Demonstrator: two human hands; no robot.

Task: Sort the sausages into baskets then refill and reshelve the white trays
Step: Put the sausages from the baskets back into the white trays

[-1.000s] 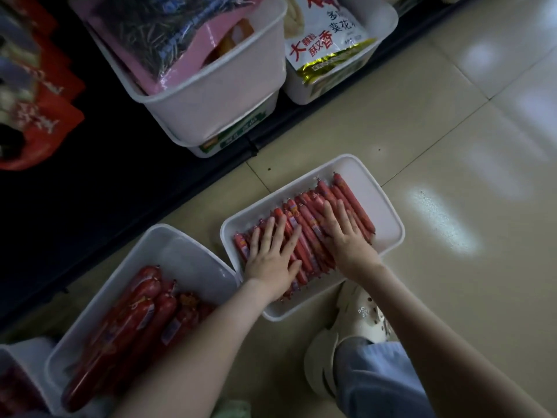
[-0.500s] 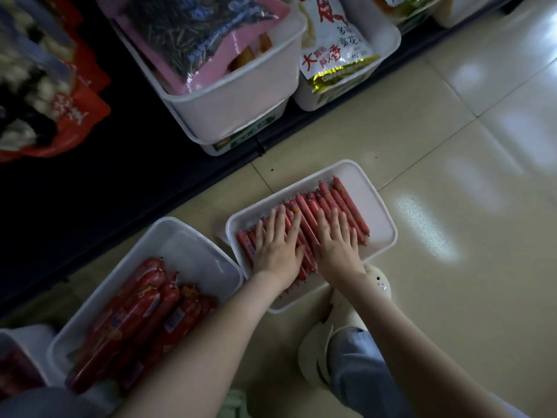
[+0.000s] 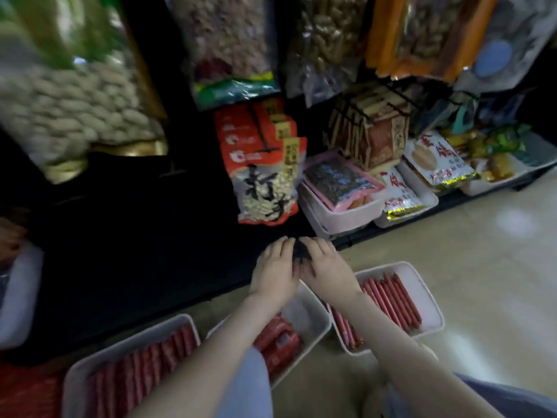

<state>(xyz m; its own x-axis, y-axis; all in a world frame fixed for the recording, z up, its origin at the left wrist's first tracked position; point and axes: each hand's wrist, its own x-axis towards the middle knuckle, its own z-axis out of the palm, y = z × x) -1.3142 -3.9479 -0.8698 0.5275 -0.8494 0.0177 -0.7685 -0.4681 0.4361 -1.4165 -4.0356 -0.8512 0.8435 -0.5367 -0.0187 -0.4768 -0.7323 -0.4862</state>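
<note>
Head view: both arms are out front, left hand [image 3: 275, 271] and right hand [image 3: 330, 271] side by side, thumbs almost meeting, over the front edge of the black shelf base [image 3: 150, 242].
Fingers: stretched forward and loosely curved, gripping nothing I can make out; the tips blur into the dark there.
Right tray [image 3: 423, 286]: white plastic, rectangular with rounded corners, sitting on the floor [image 3: 482, 267] just off the shelf base's front edge, its near-left corner hidden under the right forearm.
Thin sausages [image 3: 394, 300]: slim red sticks in glossy wrap, packed parallel in the right tray, long axes running from its near edge to its far edge, leaning a touch left.
Middle tray [image 3: 316, 315]: same white plastic, beside the right tray, largely covered by the left forearm.
Fat sausages [image 3: 277, 336]: thicker red ones in the middle tray, blurred; direction hard to call.
Left tray [image 3: 78, 378]: white, cut off by the bottom edge.
Row of sausages [image 3: 141, 366]: red sticks lined up across the left tray, smeared by motion.
Floor: pale glossy tile with light glare.
White bins [image 3: 346, 220]: on the shelf base's right end, holding crinkly snack packs.
Red-and-white bag [image 3: 265, 164]: upright on the shelf, print unreadable.
</note>
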